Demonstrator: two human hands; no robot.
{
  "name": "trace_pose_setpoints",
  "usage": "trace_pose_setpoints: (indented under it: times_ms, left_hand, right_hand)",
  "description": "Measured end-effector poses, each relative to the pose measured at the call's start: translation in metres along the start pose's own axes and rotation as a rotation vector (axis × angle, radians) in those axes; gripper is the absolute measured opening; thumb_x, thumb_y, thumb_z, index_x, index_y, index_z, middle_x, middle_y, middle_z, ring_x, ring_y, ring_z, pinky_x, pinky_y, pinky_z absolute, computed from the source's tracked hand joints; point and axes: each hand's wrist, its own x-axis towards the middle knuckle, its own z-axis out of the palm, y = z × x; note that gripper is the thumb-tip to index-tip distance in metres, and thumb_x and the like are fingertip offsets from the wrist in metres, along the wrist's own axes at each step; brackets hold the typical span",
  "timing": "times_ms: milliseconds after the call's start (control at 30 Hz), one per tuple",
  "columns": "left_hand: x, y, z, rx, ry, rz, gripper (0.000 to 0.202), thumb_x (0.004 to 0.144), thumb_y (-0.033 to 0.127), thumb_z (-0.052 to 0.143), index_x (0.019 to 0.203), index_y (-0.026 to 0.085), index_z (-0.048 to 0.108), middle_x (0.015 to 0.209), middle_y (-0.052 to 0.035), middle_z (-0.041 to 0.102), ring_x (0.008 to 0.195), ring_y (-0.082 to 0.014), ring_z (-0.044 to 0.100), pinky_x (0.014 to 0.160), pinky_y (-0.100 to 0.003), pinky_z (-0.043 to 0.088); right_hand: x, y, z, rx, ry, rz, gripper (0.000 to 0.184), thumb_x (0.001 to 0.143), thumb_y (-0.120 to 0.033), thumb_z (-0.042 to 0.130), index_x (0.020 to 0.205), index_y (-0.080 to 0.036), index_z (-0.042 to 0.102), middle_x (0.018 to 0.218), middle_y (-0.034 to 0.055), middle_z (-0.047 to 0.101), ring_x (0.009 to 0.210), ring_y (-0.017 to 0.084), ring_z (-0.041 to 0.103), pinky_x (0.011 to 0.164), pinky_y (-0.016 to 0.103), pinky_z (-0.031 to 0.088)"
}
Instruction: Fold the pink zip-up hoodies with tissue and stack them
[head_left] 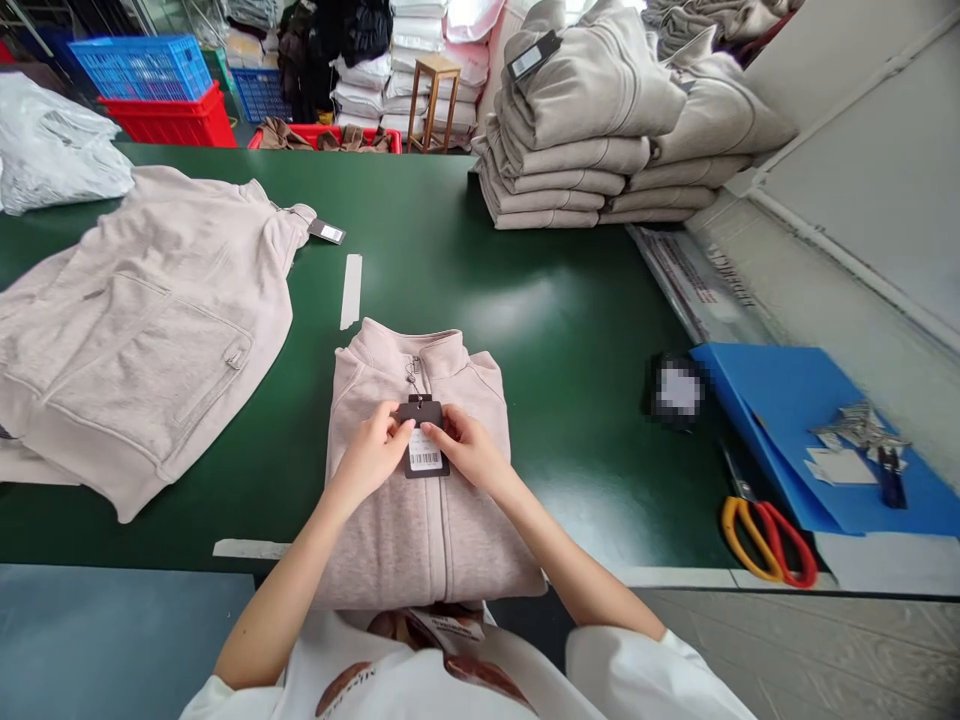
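A folded pale pink zip-up jacket (390, 540) lies on the green table in front of me, collar pointing away. At its chest is a black hang tag (424, 462) with a white barcode label, hanging from a cord by the zip. My left hand (379, 445) pinches the tag's left edge between thumb and fingers. On the opposite edge, my right hand (469, 450) grips it the same way. To the left, a second pale pink jacket (150, 330) is spread out unfolded, with its own black tag (327, 232) by the collar.
Stacks of folded grey-beige garments (570, 130) stand at the back right. Scissors (769, 540) with orange and red handles lie at the right, beside a blue folder (787, 440) bearing small metal pieces. A white plastic bag (56, 140) sits at the far left.
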Motion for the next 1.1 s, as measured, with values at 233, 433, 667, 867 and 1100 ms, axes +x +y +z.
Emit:
trace_pose_setpoints:
  times_ms: [233, 433, 667, 867, 1100]
  left_hand:
    - [-0.013, 0.012, 0.002, -0.09, -0.136, -0.109, 0.042, 0.094, 0.04, 0.047, 0.132, 0.022, 0.048, 0.058, 0.0066, 0.056, 0.048, -0.0144, 0.055, 0.053, -0.026, 0.043]
    - [-0.013, 0.012, 0.001, -0.123, -0.207, -0.132, 0.046, 0.094, 0.039, 0.047, 0.138, 0.025, 0.045, 0.051, 0.009, 0.054, 0.045, -0.0146, 0.057, 0.052, -0.025, 0.044]
    - [-0.013, 0.009, 0.001, -0.138, -0.205, -0.12, 0.041, 0.095, 0.04, 0.047, 0.133, 0.025, 0.048, 0.055, 0.0087, 0.056, 0.045, -0.0122, 0.055, 0.053, -0.024, 0.045]
    - [-0.019, 0.008, 0.007, -0.161, -0.165, -0.102, 0.042, 0.095, 0.045, 0.046, 0.131, 0.024, 0.045, 0.061, 0.007, 0.055, 0.049, -0.0122, 0.051, 0.049, -0.023, 0.042]
    - [-0.016, 0.001, 0.008, -0.108, -0.184, -0.055, 0.043, 0.097, 0.047, 0.044, 0.133, 0.024, 0.042, 0.067, 0.0039, 0.06, 0.059, -0.0154, 0.053, 0.056, -0.026, 0.037]
  right_hand:
    - [-0.026, -0.001, -0.002, 0.163, -0.112, 0.139, 0.043, 0.078, -0.063, 0.063, 0.085, -0.021, 0.055, 0.069, -0.0023, 0.051, 0.061, 0.013, 0.046, 0.055, 0.028, 0.035]
    - [-0.034, 0.0, -0.001, 0.211, -0.099, 0.196, 0.045, 0.079, -0.064, 0.062, 0.09, -0.021, 0.055, 0.068, -0.0024, 0.053, 0.06, 0.013, 0.047, 0.055, 0.028, 0.036]
    - [-0.04, -0.002, 0.002, 0.143, -0.02, 0.171, 0.059, 0.082, -0.057, 0.06, 0.127, -0.022, 0.042, 0.064, -0.006, 0.052, 0.055, 0.014, 0.046, 0.053, 0.028, 0.034]
    - [-0.056, -0.004, -0.004, -0.057, 0.123, 0.11, 0.063, 0.087, -0.053, 0.053, 0.138, -0.018, 0.038, 0.066, -0.006, 0.049, 0.059, 0.015, 0.049, 0.058, 0.03, 0.041]
    - [-0.046, 0.007, -0.005, -0.02, 0.127, 0.166, 0.039, 0.087, -0.052, 0.05, 0.109, -0.021, 0.058, 0.069, -0.0022, 0.055, 0.065, 0.016, 0.054, 0.062, 0.031, 0.043]
